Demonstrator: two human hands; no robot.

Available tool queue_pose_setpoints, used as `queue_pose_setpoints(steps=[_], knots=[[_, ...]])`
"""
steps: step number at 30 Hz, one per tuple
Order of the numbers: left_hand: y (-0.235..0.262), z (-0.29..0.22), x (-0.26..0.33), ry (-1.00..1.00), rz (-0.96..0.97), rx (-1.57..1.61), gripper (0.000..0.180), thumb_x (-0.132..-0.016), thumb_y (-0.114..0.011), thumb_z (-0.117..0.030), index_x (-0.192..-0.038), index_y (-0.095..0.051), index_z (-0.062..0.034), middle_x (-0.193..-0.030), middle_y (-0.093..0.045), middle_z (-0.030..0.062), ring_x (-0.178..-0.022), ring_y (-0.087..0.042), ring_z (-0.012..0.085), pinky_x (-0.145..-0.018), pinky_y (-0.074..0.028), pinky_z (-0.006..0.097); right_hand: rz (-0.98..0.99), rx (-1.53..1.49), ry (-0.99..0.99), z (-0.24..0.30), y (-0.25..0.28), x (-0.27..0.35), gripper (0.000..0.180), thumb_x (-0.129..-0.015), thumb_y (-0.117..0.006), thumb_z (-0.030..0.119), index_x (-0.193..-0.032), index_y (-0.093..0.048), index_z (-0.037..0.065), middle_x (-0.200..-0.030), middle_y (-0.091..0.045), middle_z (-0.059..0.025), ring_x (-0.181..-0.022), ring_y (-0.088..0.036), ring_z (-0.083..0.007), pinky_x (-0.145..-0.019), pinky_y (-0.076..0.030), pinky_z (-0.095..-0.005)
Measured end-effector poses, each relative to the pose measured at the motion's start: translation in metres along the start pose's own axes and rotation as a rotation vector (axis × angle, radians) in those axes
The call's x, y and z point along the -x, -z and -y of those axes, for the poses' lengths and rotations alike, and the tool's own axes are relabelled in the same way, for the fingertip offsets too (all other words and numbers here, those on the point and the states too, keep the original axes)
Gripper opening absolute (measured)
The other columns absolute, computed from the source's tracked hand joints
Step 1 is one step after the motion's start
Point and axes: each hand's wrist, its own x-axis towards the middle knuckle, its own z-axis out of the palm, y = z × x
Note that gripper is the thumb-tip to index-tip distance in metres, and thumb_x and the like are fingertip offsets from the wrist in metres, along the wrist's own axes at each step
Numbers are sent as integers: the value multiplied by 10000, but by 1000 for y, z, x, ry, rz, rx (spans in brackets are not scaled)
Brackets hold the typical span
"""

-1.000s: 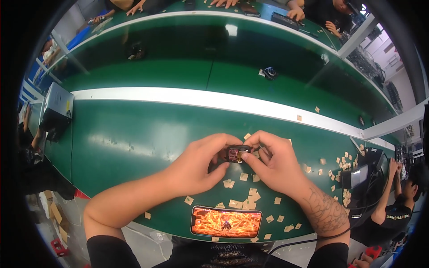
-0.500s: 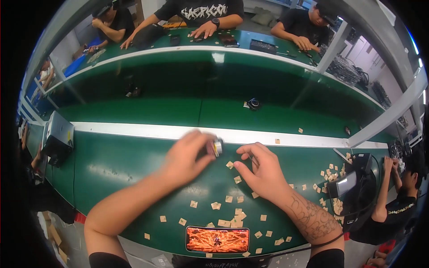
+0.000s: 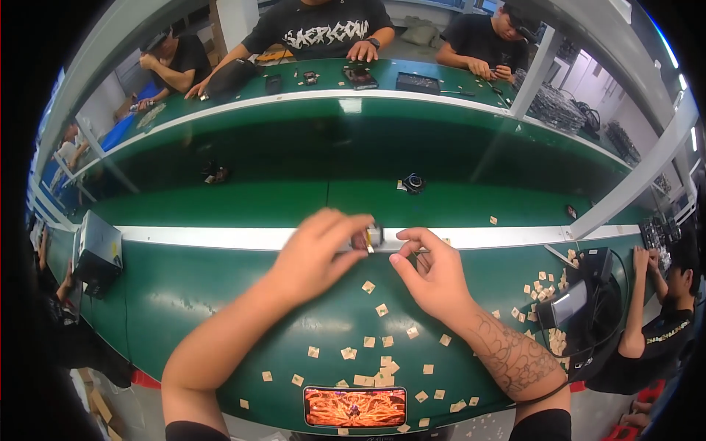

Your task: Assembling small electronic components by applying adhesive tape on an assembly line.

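Note:
My left hand [image 3: 312, 257] holds a small dark device [image 3: 375, 237] with silvery and yellow parts between thumb and fingers; motion blur hides its exact kind. It hangs over the table near the white rail. Just to its right is my right hand [image 3: 434, 275], fingers curled but apart from the thumb, with nothing visible between them. A gap separates the right fingertips from the device. Beneath the hands, small tan square pieces [image 3: 368, 287] lie scattered on the green table [image 3: 191, 294]. A phone [image 3: 355, 406] with a bright orange picture lies at the near edge.
A white rail [image 3: 191, 237] crosses behind my hands; beyond it sits a round dark device [image 3: 414, 183]. A grey metal box [image 3: 99, 250] stands left. On the right are a black device with a screen [image 3: 565, 303], cables and more tan squares. Other people work across and beside.
My left hand has moved a little right with the dark device, bringing it closer to my right hand. The view has shifted slightly. Across the table, a person's hand has moved right.

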Motion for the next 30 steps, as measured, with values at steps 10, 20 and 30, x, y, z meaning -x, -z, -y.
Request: queue_pose_setpoints(steps=[10, 20, 30], knots=[[-4, -52, 21, 220, 21, 433, 486, -929, -727, 87, -1390, -658, -50, -1105, -724, 123, -883, -704, 192, -817, -589, 315, 56, -11, 198, 18, 1, 16, 152, -936, -779, -7, -1071, -711, -22, -875, -702, -25, -559, -375, -5, -503, -282, -224], [-15, -57, 25, 587, 78, 1109, 385, -1008, -527, 122, -1370, -619, 29, -1156, -693, 103, -969, -667, 117, -899, -573, 279, -23, 90, 320, 35, -3, 24, 166, -923, -769, -52, -1076, -707, -40, -933, -714, -100, -757, -678, -113, -615, -525, -261], [-17, -53, 27, 641, 77, 1132, 326, -1013, -483, 82, -1260, -687, 19, -1018, -724, 80, -886, -661, 98, -813, -551, 252, -31, 178, 351, 38, -5, 27, 188, -894, -777, -43, -1069, -715, -21, -945, -718, -124, -794, -751, -225, -667, -597, -311]])
